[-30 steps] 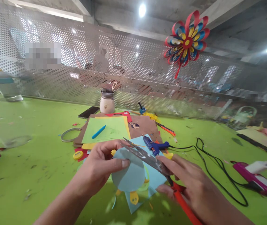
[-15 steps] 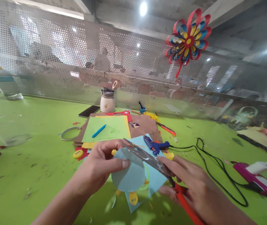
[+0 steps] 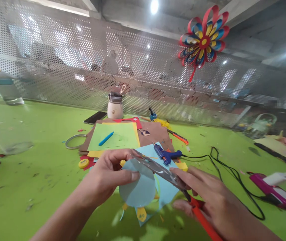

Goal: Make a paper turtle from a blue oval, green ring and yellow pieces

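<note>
Pale blue paper disc (image 3: 139, 189) was plain, rounded, held above the green table (image 3: 44, 197), a yellow cutout (image 3: 141, 214) showing below. Left hand (image 3: 112, 175) pinched its left side, nearly closed, thumb flat on the face. Right hand (image 3: 205, 192), partly curled, gripped red-handled scissors (image 3: 161, 171), blades along the disc's upper right; actual contact hard to judge.

Around 1 glue gun (image 3: 166, 155): nearer the camera, 2 hands (1 left hand (image 3: 110, 172), 1 right hand (image 3: 209, 187)), 1 pair of scissors (image 3: 165, 173), 1 blue disc (image 3: 138, 190); to its left, 1 blue pen (image 3: 106, 138), 1 metal ring (image 3: 75, 147); beyond it, 1 phone (image 3: 95, 117), 1 white flask (image 3: 115, 108); above it, 1 paper flower (image 3: 204, 42).
</note>
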Motion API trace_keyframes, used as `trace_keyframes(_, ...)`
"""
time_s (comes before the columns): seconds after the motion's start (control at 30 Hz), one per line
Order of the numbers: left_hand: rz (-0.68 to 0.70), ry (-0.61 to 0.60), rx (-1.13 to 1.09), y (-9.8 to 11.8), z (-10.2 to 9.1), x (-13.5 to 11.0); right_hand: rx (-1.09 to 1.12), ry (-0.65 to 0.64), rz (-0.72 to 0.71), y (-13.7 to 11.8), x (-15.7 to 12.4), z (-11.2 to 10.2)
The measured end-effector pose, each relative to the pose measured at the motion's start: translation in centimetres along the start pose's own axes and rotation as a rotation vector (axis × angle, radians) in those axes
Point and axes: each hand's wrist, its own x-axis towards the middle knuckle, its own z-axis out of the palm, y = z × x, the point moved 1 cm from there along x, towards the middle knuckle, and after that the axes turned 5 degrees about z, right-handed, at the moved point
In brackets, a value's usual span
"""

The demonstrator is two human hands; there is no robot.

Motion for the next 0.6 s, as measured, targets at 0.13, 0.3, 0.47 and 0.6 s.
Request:
trace_keyframes(0.13, 0.000, -0.002, -0.008, -0.08, 0.03, 0.00, -0.001, 0.015, -0.008, -0.04, -0.08, -0.06)
trace_keyframes(0.3, 0.002, -0.002, 0.007, -0.04, 0.01, 0.01, -0.001, 0.044, -0.019, -0.34, 0.01, -0.12)
trace_keyframes(0.47, 0.010, 0.002, 0.016, 0.02, 0.03, -0.01, 0.005, 0.055, -0.010, -0.45, -0.04, -0.16)
trace_keyframes(0.6, 0.031, 0.001, 0.017, 0.16, 0.08, -0.06, -0.001, 0.058, -0.007, -0.44, 0.01, -0.19)
